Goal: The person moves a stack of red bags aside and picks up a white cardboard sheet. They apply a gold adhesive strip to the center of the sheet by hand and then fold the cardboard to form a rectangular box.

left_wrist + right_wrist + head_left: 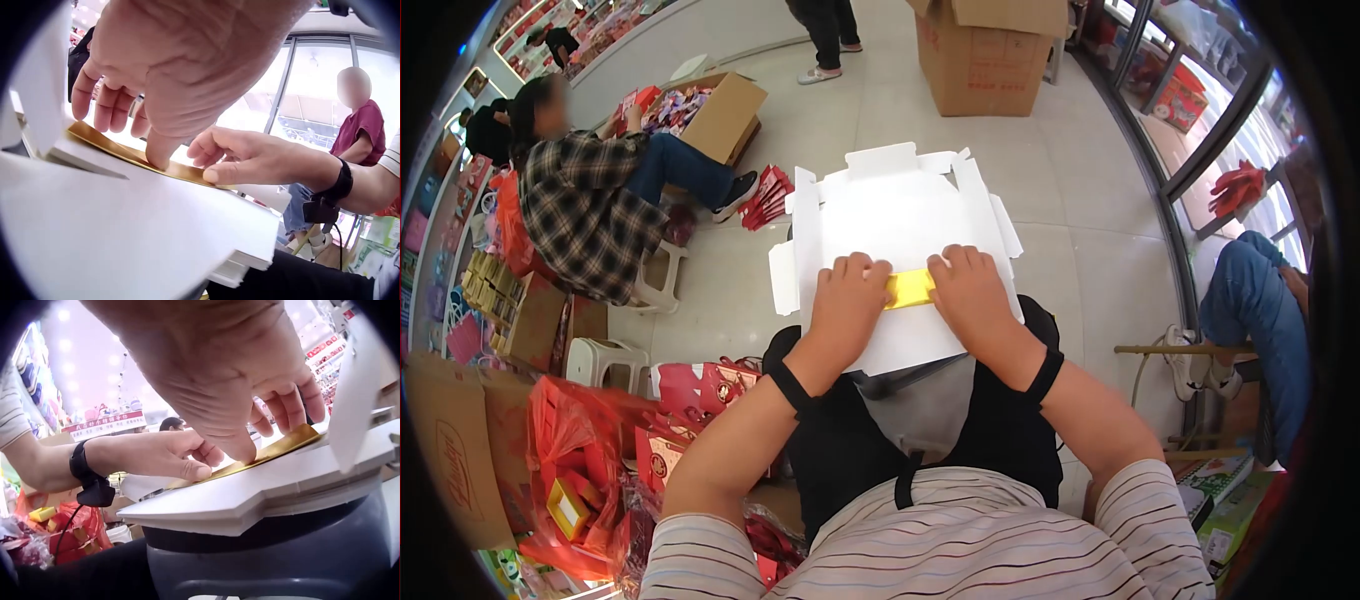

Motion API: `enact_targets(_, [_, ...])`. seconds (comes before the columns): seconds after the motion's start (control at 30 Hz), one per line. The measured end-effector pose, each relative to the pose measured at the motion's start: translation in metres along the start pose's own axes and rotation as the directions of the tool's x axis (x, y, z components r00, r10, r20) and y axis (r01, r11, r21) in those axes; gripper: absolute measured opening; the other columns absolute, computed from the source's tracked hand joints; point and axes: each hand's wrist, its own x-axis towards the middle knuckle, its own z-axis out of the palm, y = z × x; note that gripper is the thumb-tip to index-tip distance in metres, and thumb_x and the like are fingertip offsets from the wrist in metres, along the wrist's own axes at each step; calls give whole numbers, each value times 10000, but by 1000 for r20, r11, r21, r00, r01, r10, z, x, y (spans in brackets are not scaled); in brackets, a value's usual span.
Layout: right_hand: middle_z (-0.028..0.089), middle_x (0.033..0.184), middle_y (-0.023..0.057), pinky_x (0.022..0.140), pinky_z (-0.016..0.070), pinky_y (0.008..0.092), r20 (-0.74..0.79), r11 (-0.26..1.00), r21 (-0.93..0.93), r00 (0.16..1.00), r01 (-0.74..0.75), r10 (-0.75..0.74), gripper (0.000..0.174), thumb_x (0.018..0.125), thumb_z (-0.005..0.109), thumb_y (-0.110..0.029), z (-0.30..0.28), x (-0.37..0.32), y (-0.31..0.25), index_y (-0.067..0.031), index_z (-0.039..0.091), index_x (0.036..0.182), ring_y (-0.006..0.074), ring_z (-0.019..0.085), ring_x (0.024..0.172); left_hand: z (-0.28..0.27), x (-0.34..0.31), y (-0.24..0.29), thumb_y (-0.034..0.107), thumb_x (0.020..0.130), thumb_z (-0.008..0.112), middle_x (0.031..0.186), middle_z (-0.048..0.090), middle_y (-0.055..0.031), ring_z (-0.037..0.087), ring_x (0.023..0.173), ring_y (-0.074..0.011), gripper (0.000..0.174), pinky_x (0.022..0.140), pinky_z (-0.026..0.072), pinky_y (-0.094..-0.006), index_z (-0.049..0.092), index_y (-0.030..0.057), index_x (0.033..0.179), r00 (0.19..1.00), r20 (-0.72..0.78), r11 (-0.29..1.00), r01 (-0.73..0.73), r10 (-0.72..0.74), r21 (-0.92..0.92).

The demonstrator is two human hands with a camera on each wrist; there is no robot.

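Note:
A flat, shiny yellow-gold card piece [910, 288] lies on a white die-cut cardboard blank [890, 210] with flaps along its edges. My left hand [850, 305] grips the left end of the gold piece, its thumb [161, 153] on the near edge and the other fingers toward the far edge. From the other side my right hand [972, 297] holds the right end the same way, thumb [240, 449] pressed to the gold surface [290, 442]. Both hands partly cover the piece. Beneath the top blank more white cardboard layers show, resting on a dark grey support [269, 550] between my knees.
At left a seated person in a plaid shirt [585, 210] is beside an open carton [725, 115]. A red plastic bag [580, 440] and red gift bags [700, 390] lie by my left side. A large carton [980, 65] stands ahead; another person's jeans-clad leg [1255, 300] is at right.

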Motion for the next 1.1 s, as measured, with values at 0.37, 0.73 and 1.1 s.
enact_targets(0.37, [528, 1530, 313, 1268, 367, 533, 32, 974, 206, 994, 97, -106, 553, 985, 662, -137, 6, -46, -33, 129, 529, 1451, 456, 492, 1473, 12, -51, 14, 279, 1064, 646, 1620, 481, -255, 434, 1535, -414, 602, 1271, 331, -539, 492, -49, 1544, 995, 15, 991, -97, 99, -90])
enact_targets(0.73, [492, 1567, 299, 1275, 370, 529, 119, 968, 242, 988, 69, -101, 592, 919, 648, -34, -3, -37, -36, 106, 519, 1480, 465, 462, 1495, 29, -41, 16, 374, 1074, 631, 1618, 466, -295, 403, 1552, -432, 667, 1288, 298, -544, 496, -94, 1528, 983, -52, 964, -183, 176, -193])
enact_targets(1.1, [549, 1490, 354, 1249, 410, 513, 99, 992, 108, 992, 66, -77, 561, 892, 642, -11, -22, -45, -26, 160, 546, 1417, 486, 529, 1427, 18, -63, 1, 369, 1058, 661, 1574, 499, -330, 436, 1521, -469, 668, 1282, 308, -566, 515, -98, 1512, 990, -58, 983, -132, 125, -132])
